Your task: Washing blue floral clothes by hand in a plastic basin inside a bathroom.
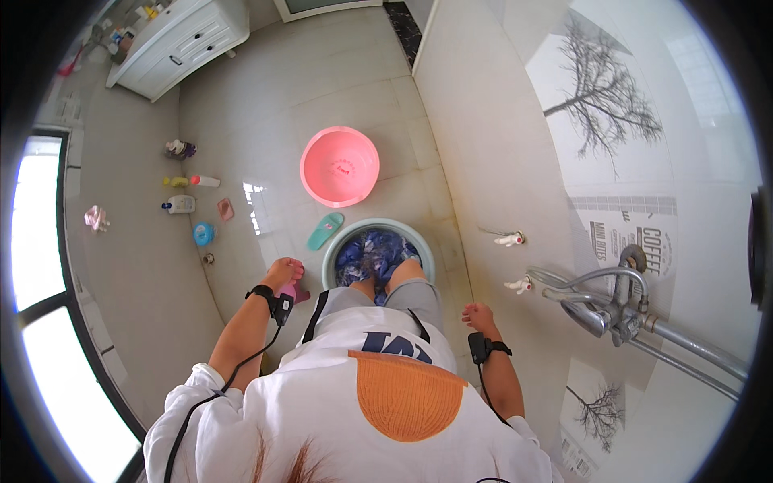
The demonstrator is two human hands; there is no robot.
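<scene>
Both of my lower legs stand in a pale green tub (426,241), among wet blue patterned cloth (386,249) in water. My left hand (285,273) hangs left of the tub, above a pink object on the floor that it partly hides; the fingers are slightly bent and hold nothing that I can see. To the right of the tub is my right hand (477,316), close to the wall, with loosely curled fingers and nothing visible in them. A black strapped device with a cable is on each wrist. Just beyond the tub lies a green slipper (325,231).
A pink basin (339,166) sits on the tiled floor ahead. Bottles (181,204), a blue container (204,233) and a pink soap dish (225,209) line the left wall. A shower mixer (622,314) and taps (510,239) project from the right wall. A white cabinet (175,57) stands far left.
</scene>
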